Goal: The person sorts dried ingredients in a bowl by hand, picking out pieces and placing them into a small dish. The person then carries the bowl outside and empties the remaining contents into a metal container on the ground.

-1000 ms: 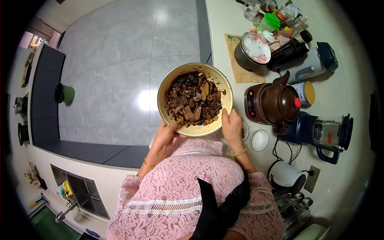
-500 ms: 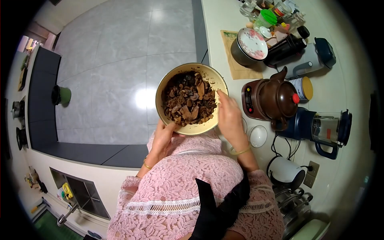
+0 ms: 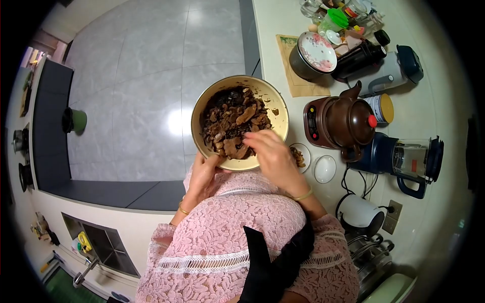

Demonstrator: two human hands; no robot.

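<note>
Our right hand (image 3: 275, 157) has left the rim of the bowl (image 3: 277, 105), where it was a second ago, and now reaches inside, over the brown pieces (image 3: 232, 118). Its fingers are bent and close together, with the tips at the lower right of the heap; we cannot tell whether they pinch anything.

Our left hand (image 3: 203, 174) still grips the bowl at its lower left edge, thumb over the rim and the other fingers mostly hidden beneath. We hold the bowl in front of our pink lace dress (image 3: 242, 214), tilted a little so that its inside shows, and in our view it overlaps the edge of the tabletop (image 3: 270, 22). Most pieces lie toward the left of the bowl, leaving the cream wall bare on the right.

Just beside our right hand, a small dish (image 3: 307, 151) with a few brown bits shows more fully than before, and a white cup (image 3: 324, 169) stands next to it. Farther along the tabletop we see a brown teapot (image 3: 351, 121) with a red knob, a blender (image 3: 411, 157) and a dark pot (image 3: 301, 66) topped by a flowered plate (image 3: 317, 50).
</note>
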